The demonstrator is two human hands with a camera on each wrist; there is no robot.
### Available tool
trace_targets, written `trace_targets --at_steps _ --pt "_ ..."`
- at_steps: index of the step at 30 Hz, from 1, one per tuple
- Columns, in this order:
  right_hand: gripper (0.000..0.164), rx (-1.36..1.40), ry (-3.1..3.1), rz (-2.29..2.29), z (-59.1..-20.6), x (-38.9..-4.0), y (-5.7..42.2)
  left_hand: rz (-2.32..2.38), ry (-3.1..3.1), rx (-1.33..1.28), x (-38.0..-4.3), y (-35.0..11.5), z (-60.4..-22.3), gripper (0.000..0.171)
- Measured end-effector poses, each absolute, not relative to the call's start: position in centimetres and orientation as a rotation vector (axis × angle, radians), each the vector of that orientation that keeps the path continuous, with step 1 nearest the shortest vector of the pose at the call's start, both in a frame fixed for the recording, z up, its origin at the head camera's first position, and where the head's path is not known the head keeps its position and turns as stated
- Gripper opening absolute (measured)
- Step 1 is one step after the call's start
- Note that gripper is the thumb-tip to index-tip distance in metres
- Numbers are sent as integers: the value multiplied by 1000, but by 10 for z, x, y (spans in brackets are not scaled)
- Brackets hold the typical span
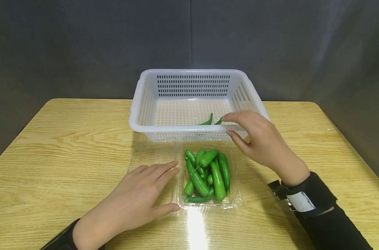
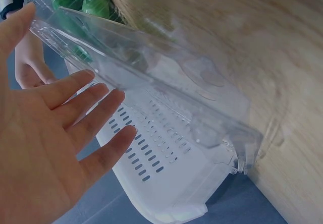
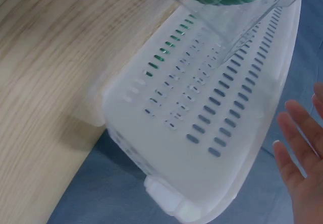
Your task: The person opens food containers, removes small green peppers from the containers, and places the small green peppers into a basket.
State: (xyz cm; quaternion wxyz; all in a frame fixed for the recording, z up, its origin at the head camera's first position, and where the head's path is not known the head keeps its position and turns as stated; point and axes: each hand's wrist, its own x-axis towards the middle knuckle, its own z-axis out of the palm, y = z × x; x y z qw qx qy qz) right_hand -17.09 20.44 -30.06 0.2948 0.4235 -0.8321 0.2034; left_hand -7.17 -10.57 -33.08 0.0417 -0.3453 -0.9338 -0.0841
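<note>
My left hand (image 1: 134, 199) rests with fingers extended at the left side of a clear plastic box (image 1: 237, 194). In the left wrist view its fingers are spread beside the clear lid (image 2: 202, 110) and hold nothing. Several green peppers (image 1: 218, 182) lie heaped in the box. My right hand (image 1: 261, 139) is over the front rim of a white plastic basket (image 1: 183, 128), with its thumb outside and forefinger above the inside. No pepper shows in its grasp. Inside the basket, parts of green peppers (image 1: 209, 120) show behind the front wall.
A wooden table (image 1: 67, 146) carries the box and the basket, which stands just behind the box. A dark grey partition (image 1: 92, 48) rises behind and at the sides. A black strap (image 1: 311, 194) circles the right wrist.
</note>
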Motion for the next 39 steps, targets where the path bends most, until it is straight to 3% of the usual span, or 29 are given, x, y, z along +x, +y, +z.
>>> trace_targets --at_steps 16,39 --pt "28 1342 -2164 586 -295 -156 187 -258 -2858 -1066 -72 -106 -330 82" --pt "33 1329 -2577 524 -307 -143 171 -270 -2867 -1064 -72 -106 -330 83"
